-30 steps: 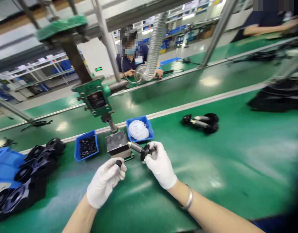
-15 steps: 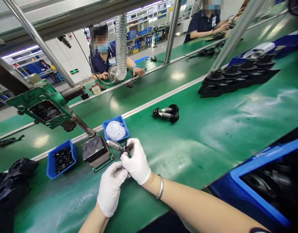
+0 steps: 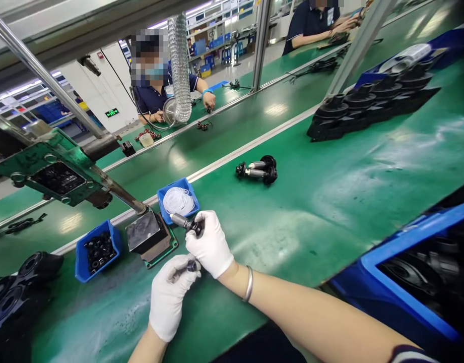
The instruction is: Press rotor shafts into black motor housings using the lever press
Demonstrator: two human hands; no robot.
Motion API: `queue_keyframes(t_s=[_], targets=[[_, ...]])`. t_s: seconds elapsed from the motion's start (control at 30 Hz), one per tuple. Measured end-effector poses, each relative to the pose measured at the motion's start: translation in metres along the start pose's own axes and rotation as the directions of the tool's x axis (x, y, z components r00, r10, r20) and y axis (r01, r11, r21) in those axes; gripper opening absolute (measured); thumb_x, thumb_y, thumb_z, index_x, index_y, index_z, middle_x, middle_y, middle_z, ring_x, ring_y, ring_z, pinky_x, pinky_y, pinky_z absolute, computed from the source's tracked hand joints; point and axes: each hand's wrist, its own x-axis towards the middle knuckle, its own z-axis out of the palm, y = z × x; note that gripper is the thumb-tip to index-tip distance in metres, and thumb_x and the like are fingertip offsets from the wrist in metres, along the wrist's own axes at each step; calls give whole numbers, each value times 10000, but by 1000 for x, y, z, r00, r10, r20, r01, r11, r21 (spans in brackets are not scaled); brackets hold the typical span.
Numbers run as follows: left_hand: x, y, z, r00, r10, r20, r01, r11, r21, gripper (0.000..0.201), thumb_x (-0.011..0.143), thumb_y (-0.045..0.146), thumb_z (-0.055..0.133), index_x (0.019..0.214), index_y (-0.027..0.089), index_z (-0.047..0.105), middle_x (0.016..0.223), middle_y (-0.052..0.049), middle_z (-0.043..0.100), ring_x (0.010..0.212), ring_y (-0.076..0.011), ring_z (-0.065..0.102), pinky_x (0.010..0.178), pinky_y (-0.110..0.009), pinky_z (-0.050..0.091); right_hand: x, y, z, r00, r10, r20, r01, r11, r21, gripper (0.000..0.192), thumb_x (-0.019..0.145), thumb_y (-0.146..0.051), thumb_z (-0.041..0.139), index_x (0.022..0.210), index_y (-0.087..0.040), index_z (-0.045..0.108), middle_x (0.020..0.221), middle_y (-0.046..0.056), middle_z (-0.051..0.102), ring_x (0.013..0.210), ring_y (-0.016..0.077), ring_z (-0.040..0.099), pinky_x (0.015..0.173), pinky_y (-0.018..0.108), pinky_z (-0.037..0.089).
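Head view: two white-gloved hands close together above the green surface, each with a black part.
The left hand has its grip closed narrowly on a small black piece, held at the fingertips just below the other hand. The right hand grips the black end of a grey-shafted part, whose pale tip points up and left, in front of a blue tray of thin white rings. Left of that tray stands a dark block under a green press; farther left, a second blue tray holds small black pieces. Similar shafted parts lie beyond the right hand.
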Motion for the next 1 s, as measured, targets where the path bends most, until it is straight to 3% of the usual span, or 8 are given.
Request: queue_keyframes(t_s=[0.1,0.23,0.33,0.5,0.67,0.77,0.87,1.0], targets=[[-3,8,-2,992,-124,9,121,944,-307,357,655,368,875,914,159,745,792,-43,666,698,-137,617,672,-243,534,6,1,0,994,91,53,-95,993,66,269,636,-199,503,893,-215,425,873,30,489,825,197,538,814,380,493],[-2,14,-15,959,-266,98,269,746,-609,381,633,324,902,924,153,725,805,-28,630,717,-100,605,705,-212,545,12,-3,-7,972,131,197,-170,964,202,271,647,-244,492,904,-218,408,828,6,482,692,159,530,689,326,510],[0,12,-31,956,-268,122,277,677,-682,347,666,302,886,931,166,708,827,-11,614,699,-74,587,718,-207,547,12,-7,-11,957,69,282,-154,944,291,271,626,-222,481,886,-228,405,833,3,479,699,155,519,666,302,499],[0,11,-49,971,-232,51,198,674,-711,259,688,270,872,856,174,699,854,1,613,707,-71,587,704,-207,543,5,-13,-12,906,-82,416,-100,912,397,257,603,-178,493,841,-233,413,813,3,464,727,163,498,702,300,481],[2,14,-53,973,-223,-61,146,798,-585,365,642,330,896,901,152,712,811,-13,623,673,-79,583,696,-214,544,-3,-15,-14,828,-120,548,-70,947,314,287,585,-145,474,847,-238,403,842,10,461,749,169,481,711,299,473],[5,17,-57,981,-141,-133,74,907,-414,361,652,380,879,878,152,715,793,-4,619,641,-78,569,645,-198,509,-5,-13,-16,801,-135,583,5,976,219,323,576,-111,461,867,-240,406,868,14,479,761,173,482,719,301,467],[9,24,-69,987,-1,-159,-17,994,-111,313,700,401,833,869,162,721,772,-2,630,647,-97,570,651,-211,484,-4,-14,-19,795,-227,562,153,972,177,350,571,-82,465,870,-245,383,888,17,482,762,177,489,709,304,461],[13,44,-86,988,90,-123,-64,977,202,224,664,295,839,818,192,714,906,-25,694,825,-168,628,777,-259,499,-4,-18,-24,718,-458,524,422,885,195,436,565,-44,493,928,-252,369,1014,51,482,821,193,529,757,335,474]])
